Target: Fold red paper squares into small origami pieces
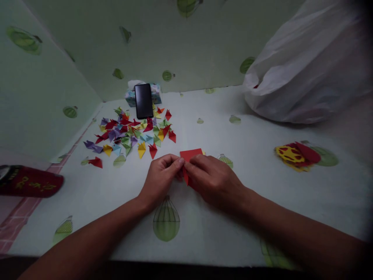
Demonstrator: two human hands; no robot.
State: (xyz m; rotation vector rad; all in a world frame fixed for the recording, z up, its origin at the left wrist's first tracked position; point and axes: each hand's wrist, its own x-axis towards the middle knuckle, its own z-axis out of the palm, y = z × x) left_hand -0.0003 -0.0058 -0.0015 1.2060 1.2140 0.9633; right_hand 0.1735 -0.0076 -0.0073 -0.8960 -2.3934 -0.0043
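Observation:
Between my fingertips is a small folded piece of red paper [186,180], pinched from both sides near the middle of the table. My left hand [164,171] is closed, its thumb pressing the paper's left side. From the right, my right hand [214,175] grips it with thumb and bent fingers. Just beyond the fingers lies a flat stack of red paper [190,153], with a yellowish edge showing at its right; whether it touches the folded piece I cannot tell. To the left spreads a pile of many-coloured folded paper cranes [128,132].
A dark phone [143,101] leans on a tissue box [157,93] behind the cranes. At left lies a red can [32,181]. Yellow and red paper cutouts [294,154] rest at right, before a large white plastic bag [300,77]. A patterned wall [204,46] bounds the back.

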